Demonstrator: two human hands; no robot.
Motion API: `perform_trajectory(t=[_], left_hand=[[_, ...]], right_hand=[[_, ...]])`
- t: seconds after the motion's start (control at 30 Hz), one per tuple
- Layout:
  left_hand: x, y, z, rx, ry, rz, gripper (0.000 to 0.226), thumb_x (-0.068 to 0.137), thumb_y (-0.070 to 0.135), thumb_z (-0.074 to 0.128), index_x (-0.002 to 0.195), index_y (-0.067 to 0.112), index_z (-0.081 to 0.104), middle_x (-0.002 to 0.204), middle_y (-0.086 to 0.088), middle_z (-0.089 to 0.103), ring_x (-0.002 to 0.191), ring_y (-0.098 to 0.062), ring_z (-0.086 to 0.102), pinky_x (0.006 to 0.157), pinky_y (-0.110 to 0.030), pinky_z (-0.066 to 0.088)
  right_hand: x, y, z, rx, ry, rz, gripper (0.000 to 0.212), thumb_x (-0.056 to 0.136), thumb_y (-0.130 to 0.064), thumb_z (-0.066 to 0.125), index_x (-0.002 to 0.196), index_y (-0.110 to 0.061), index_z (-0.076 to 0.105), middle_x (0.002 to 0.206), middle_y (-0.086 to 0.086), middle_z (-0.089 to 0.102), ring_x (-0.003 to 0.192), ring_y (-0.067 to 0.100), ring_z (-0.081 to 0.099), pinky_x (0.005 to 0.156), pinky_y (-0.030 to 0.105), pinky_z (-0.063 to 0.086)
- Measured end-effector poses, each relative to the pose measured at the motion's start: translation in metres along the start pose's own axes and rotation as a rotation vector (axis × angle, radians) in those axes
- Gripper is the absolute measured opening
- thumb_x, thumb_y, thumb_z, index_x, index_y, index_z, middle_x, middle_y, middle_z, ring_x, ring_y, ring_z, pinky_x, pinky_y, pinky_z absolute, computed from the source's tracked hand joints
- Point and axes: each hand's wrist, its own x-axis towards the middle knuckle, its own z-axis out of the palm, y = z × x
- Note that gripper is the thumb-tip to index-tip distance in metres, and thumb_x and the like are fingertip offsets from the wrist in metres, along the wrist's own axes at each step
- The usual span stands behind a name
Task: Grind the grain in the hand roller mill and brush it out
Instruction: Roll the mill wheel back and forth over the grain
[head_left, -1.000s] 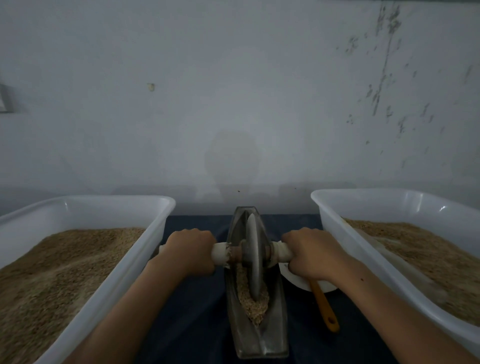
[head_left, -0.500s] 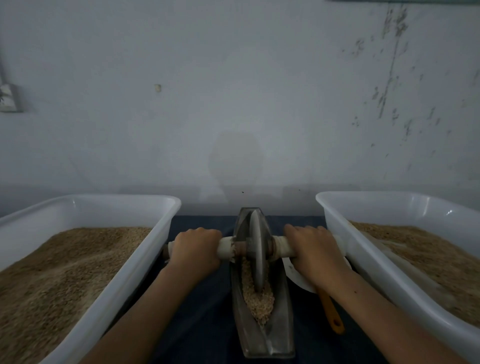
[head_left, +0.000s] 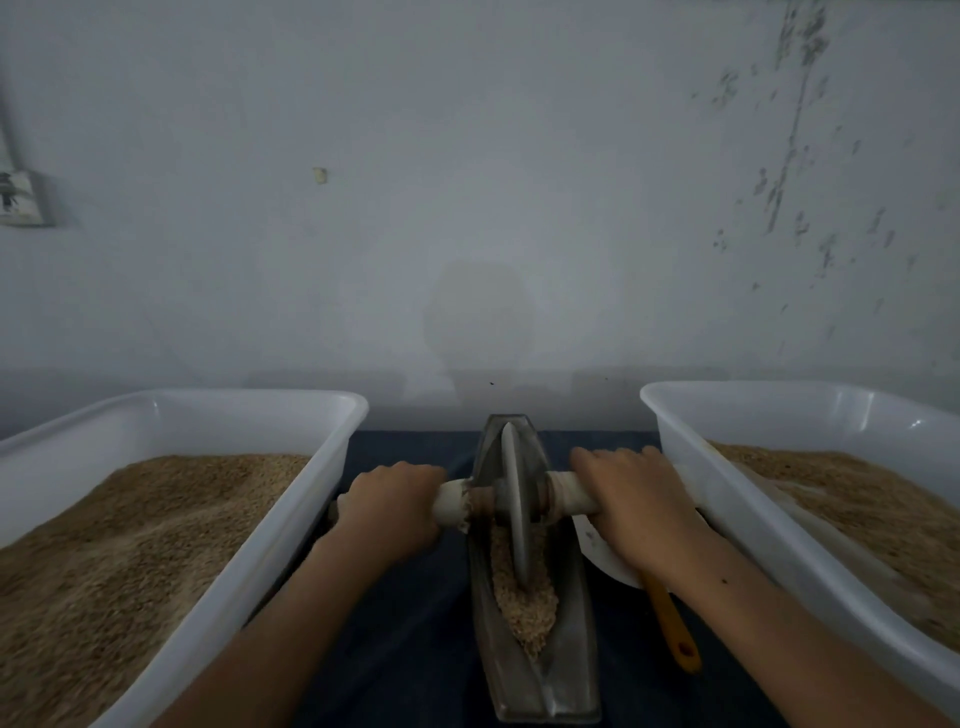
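Observation:
A boat-shaped metal trough (head_left: 569, 670) lies lengthwise on the dark cloth between two tubs. A metal grinding wheel (head_left: 514, 499) stands upright in it, toward the far end, on a pale axle handle (head_left: 569, 493). Crushed grain (head_left: 522, 603) fills the trough's groove in front of the wheel. My left hand (head_left: 392, 506) grips the left end of the handle. My right hand (head_left: 631, 501) grips the right end. A brush with an orange handle (head_left: 672, 631) lies to the right of the trough, partly under my right forearm.
A white tub (head_left: 291, 525) heaped with grain stands close on the left. Another white tub (head_left: 737, 519) of grain stands on the right. A white dish (head_left: 597, 551) sits under my right wrist. The wall rises just behind the trough.
Both hands have rolled the wheel away from me along the trough toward the wall. More crushed grain now shows in front of the wheel.

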Motion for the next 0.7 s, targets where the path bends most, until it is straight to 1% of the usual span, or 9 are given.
perform_trajectory(t=[0.1,0.13,0.2,0.23,0.3,0.37,0.5,0.6,0.7], left_hand=[[0.000,0.004,0.005,0.043,0.160,-0.015,0.021,0.088,0.031,0.056,0.107,0.024,0.050,0.105,0.003,0.062,0.095,-0.018,0.060,0.074,-0.028,0.042],[0.000,0.005,0.006,0.059,0.187,-0.011,0.022,0.088,0.032,0.056,0.107,0.024,0.050,0.105,0.003,0.062,0.096,-0.017,0.061,0.074,-0.028,0.043],[0.001,0.004,0.007,0.055,0.197,-0.010,0.022,0.087,0.033,0.056,0.106,0.024,0.050,0.103,0.003,0.063,0.095,-0.017,0.061,0.075,-0.028,0.044],[0.001,0.004,0.006,0.049,0.187,-0.012,0.021,0.087,0.034,0.056,0.105,0.025,0.051,0.102,0.004,0.063,0.094,-0.017,0.061,0.074,-0.028,0.044],[0.001,0.002,0.003,0.055,0.144,0.002,0.020,0.085,0.035,0.058,0.103,0.026,0.053,0.101,0.004,0.063,0.092,-0.016,0.061,0.074,-0.027,0.043],[0.002,0.000,-0.001,0.068,0.082,0.037,0.023,0.082,0.037,0.060,0.102,0.026,0.056,0.099,0.004,0.064,0.092,-0.016,0.061,0.074,-0.028,0.042],[0.001,-0.001,-0.005,0.079,-0.009,0.058,0.028,0.079,0.041,0.063,0.102,0.025,0.060,0.097,0.004,0.065,0.090,-0.015,0.061,0.075,-0.028,0.044],[0.001,0.001,-0.005,0.079,0.016,0.060,0.027,0.080,0.039,0.063,0.102,0.025,0.059,0.098,0.003,0.065,0.091,-0.016,0.061,0.078,-0.030,0.046],[0.002,0.004,-0.003,0.092,0.090,0.047,0.024,0.082,0.038,0.062,0.102,0.025,0.055,0.099,0.003,0.064,0.092,-0.017,0.061,0.074,-0.029,0.043]], right_hand=[[0.000,-0.001,0.005,-0.026,0.112,0.004,0.029,0.064,0.000,0.070,0.081,-0.016,0.055,0.077,0.002,0.062,0.073,0.028,0.059,0.066,0.032,0.024],[0.000,-0.001,0.005,-0.029,0.080,0.008,0.027,0.067,-0.002,0.068,0.086,-0.016,0.056,0.081,0.002,0.062,0.078,0.027,0.059,0.067,0.032,0.024],[0.000,0.002,0.006,-0.034,0.015,0.010,0.024,0.079,-0.010,0.056,0.099,-0.021,0.049,0.097,-0.002,0.059,0.093,0.024,0.056,0.071,0.033,0.022],[0.001,0.003,0.005,-0.027,-0.005,0.008,0.022,0.082,-0.013,0.052,0.100,-0.023,0.046,0.100,-0.004,0.058,0.096,0.022,0.054,0.071,0.033,0.022],[0.002,0.006,0.002,0.001,-0.029,-0.013,0.019,0.083,-0.015,0.051,0.094,-0.025,0.039,0.099,-0.004,0.058,0.093,0.020,0.054,0.070,0.031,0.023],[0.002,0.008,-0.003,0.049,-0.097,-0.036,0.021,0.085,-0.016,0.053,0.087,-0.025,0.034,0.094,-0.003,0.058,0.088,0.019,0.055,0.068,0.030,0.026],[0.002,0.009,-0.014,0.092,-0.213,-0.039,0.018,0.084,-0.017,0.055,0.085,-0.025,0.039,0.083,-0.004,0.048,0.082,0.017,0.055,0.063,0.028,0.033],[0.001,0.010,-0.013,0.113,-0.232,-0.031,0.016,0.084,-0.017,0.055,0.085,-0.024,0.040,0.089,-0.002,0.056,0.083,0.017,0.057,0.062,0.027,0.034],[-0.001,0.012,-0.006,0.122,-0.165,-0.025,0.015,0.087,-0.014,0.050,0.088,-0.023,0.038,0.096,-0.001,0.059,0.088,0.018,0.056,0.065,0.028,0.029]])
